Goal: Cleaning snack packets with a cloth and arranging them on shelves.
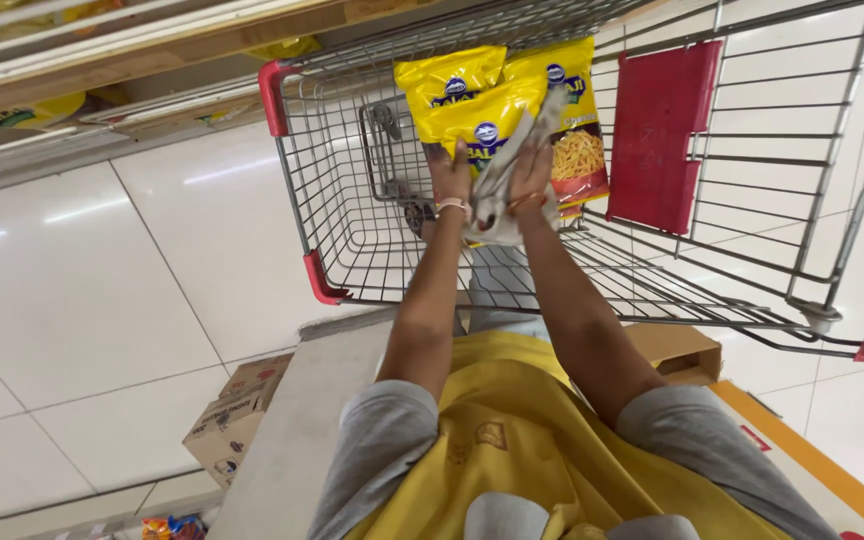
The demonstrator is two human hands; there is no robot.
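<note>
Both my arms reach forward into a wire shopping cart [352, 200] with red corner guards. My left hand [449, 180], with a bangle at the wrist, presses on a yellow snack packet [482, 115] that lies in the cart. A second yellow snack packet [577, 130] with a picture of thin fried strands lies beside it on the right. My right hand [530, 175] grips a crumpled white cloth [500, 190] that hangs between my two hands and touches the packets.
A red fold-down seat flap [660, 135] stands at the cart's right end. Cardboard boxes [237, 410] sit on the white tiled floor at lower left, another box [682, 350] at right. Store shelving [102, 60] runs along the top left.
</note>
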